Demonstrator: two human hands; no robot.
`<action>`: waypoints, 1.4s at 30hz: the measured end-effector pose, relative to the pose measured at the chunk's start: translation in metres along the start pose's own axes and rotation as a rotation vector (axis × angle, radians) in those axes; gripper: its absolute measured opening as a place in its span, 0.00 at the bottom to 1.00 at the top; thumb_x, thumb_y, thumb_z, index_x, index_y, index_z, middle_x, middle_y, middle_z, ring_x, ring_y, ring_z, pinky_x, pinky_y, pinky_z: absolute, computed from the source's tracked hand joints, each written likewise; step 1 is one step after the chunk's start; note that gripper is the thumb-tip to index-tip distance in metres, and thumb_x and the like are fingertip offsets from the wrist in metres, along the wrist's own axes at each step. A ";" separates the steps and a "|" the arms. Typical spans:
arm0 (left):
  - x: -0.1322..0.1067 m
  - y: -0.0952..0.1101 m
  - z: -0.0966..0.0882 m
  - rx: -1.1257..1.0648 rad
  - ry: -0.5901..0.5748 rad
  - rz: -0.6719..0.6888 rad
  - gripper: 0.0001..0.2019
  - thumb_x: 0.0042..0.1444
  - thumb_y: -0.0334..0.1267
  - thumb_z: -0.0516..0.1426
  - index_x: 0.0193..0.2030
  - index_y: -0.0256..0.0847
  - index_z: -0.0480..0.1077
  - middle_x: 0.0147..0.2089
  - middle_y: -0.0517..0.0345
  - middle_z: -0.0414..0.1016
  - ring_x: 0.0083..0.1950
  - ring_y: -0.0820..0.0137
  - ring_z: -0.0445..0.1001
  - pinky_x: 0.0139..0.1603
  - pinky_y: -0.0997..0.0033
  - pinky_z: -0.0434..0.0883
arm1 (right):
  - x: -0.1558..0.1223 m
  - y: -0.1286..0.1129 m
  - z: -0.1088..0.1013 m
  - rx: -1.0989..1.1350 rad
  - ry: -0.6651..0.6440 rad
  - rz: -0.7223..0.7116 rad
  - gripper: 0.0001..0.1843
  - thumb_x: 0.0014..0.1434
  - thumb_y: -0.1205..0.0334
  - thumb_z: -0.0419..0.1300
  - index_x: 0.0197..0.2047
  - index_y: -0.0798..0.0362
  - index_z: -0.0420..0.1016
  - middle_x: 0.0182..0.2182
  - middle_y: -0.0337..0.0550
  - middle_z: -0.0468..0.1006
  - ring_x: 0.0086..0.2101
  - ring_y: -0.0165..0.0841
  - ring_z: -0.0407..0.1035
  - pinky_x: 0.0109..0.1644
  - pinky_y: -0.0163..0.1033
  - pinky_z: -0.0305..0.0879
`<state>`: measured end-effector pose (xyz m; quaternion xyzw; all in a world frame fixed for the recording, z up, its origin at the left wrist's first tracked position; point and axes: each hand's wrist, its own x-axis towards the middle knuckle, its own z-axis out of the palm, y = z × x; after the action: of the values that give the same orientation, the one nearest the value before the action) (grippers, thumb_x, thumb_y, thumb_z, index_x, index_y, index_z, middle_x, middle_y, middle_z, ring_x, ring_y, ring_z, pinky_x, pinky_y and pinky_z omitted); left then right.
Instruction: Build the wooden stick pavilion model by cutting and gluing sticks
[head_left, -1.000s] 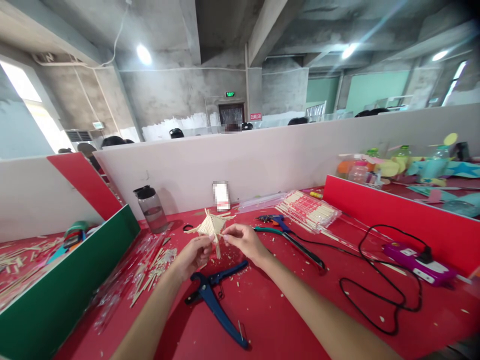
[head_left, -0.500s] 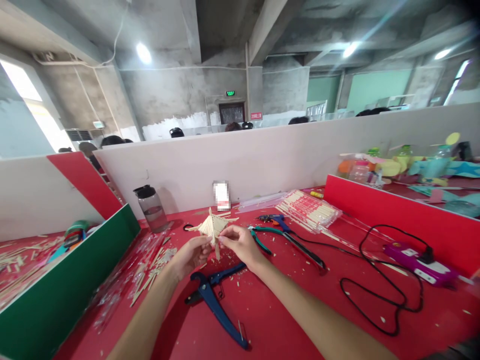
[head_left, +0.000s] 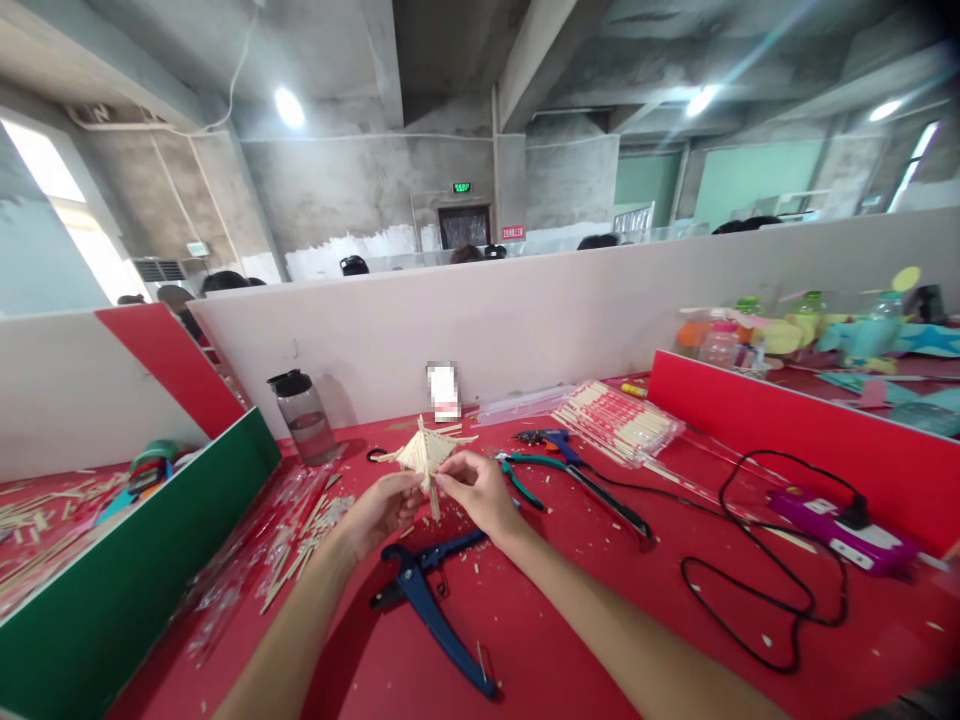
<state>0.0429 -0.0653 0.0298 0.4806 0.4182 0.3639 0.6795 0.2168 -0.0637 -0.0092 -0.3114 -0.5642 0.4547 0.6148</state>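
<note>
Between my two hands is a small pale model roof (head_left: 421, 450) built of thin wooden sticks, with stick ends jutting out at its corners. My left hand (head_left: 386, 510) pinches its near edge from the left, fingers curled. My right hand (head_left: 480, 490) is closed on the near corner from the right, thumb and forefinger together. Whether the right fingertips also hold a small loose stick is too small to tell. Below the hands lies a blue pipe cutter (head_left: 439, 615), its handles spread. Green-handled pliers (head_left: 532, 470) lie just beyond my right hand.
A blue glue gun (head_left: 551, 440) and a bagged bundle of sticks (head_left: 619, 420) lie at the back right. A purple power strip (head_left: 840, 530) with a looping black cable sits right. A water bottle (head_left: 302, 420) stands back left. Loose sticks (head_left: 300, 550) and plastic wrap lie left, beside a green divider (head_left: 150, 560).
Almost nothing differs. My right hand has shifted very slightly at the corner of the stick roof; my left hand and the tools stay in place.
</note>
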 end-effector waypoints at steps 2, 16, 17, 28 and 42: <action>0.000 0.000 0.000 0.007 0.001 0.005 0.16 0.46 0.46 0.65 0.28 0.36 0.67 0.21 0.67 0.59 0.20 0.81 0.54 0.22 0.80 0.52 | 0.000 -0.001 0.000 -0.015 -0.007 0.004 0.13 0.50 0.53 0.68 0.31 0.53 0.74 0.25 0.40 0.77 0.26 0.33 0.72 0.32 0.36 0.70; -0.001 0.001 -0.001 0.043 -0.025 0.025 0.15 0.48 0.46 0.65 0.30 0.36 0.69 0.22 0.66 0.60 0.21 0.80 0.54 0.22 0.79 0.52 | 0.000 -0.002 0.001 0.045 0.004 0.026 0.13 0.49 0.53 0.68 0.30 0.53 0.74 0.26 0.41 0.77 0.28 0.35 0.74 0.34 0.38 0.72; -0.001 0.000 -0.001 0.044 -0.028 0.027 0.15 0.48 0.46 0.65 0.30 0.36 0.69 0.22 0.66 0.59 0.21 0.80 0.54 0.22 0.79 0.53 | 0.000 -0.002 0.000 0.045 0.002 0.024 0.13 0.49 0.53 0.69 0.31 0.53 0.74 0.26 0.41 0.78 0.28 0.35 0.74 0.34 0.38 0.72; -0.001 -0.002 -0.003 0.034 -0.012 0.032 0.17 0.48 0.48 0.65 0.28 0.36 0.68 0.22 0.66 0.60 0.21 0.80 0.56 0.23 0.79 0.53 | 0.000 0.004 0.002 0.051 0.016 0.021 0.13 0.50 0.52 0.68 0.31 0.53 0.74 0.25 0.41 0.77 0.27 0.35 0.73 0.35 0.39 0.72; 0.003 -0.005 -0.007 0.042 -0.022 0.038 0.16 0.50 0.48 0.65 0.30 0.35 0.69 0.22 0.66 0.60 0.22 0.80 0.55 0.23 0.80 0.53 | 0.002 0.008 0.002 0.120 0.028 0.049 0.15 0.48 0.53 0.70 0.32 0.53 0.73 0.27 0.41 0.79 0.29 0.35 0.75 0.35 0.38 0.73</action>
<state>0.0384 -0.0620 0.0235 0.5065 0.4089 0.3627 0.6669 0.2127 -0.0590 -0.0152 -0.2940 -0.5192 0.4985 0.6289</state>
